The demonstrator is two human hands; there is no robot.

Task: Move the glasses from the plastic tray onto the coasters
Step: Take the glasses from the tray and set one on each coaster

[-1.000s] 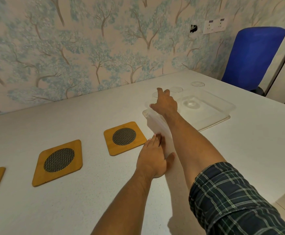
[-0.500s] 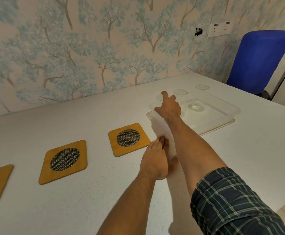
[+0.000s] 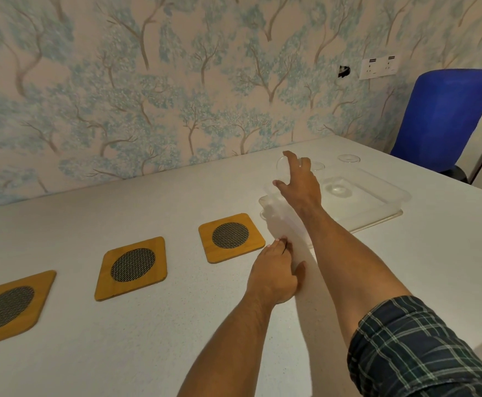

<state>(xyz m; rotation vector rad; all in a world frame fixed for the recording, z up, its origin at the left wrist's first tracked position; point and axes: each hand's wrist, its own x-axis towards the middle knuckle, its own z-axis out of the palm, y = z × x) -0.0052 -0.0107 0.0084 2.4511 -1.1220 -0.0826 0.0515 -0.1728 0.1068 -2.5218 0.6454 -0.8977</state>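
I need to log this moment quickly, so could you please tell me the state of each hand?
Left hand: on the plastic tray's near corner; grip cannot be told.
Right hand: fingers spread open, reaching around a glass.

The far wall carries beige wallpaper with blue-green painted trees (image 3: 176, 96). A white double socket plate (image 3: 379, 68) sits at its right. A blue fabric chair (image 3: 443, 118) stands beside the white speckled tabletop (image 3: 119, 339).

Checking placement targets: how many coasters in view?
3, in a row on the table left of the plastic tray: near coaster, middle coaster, far-left coaster, cut off by the frame edge; more may lie beyond.
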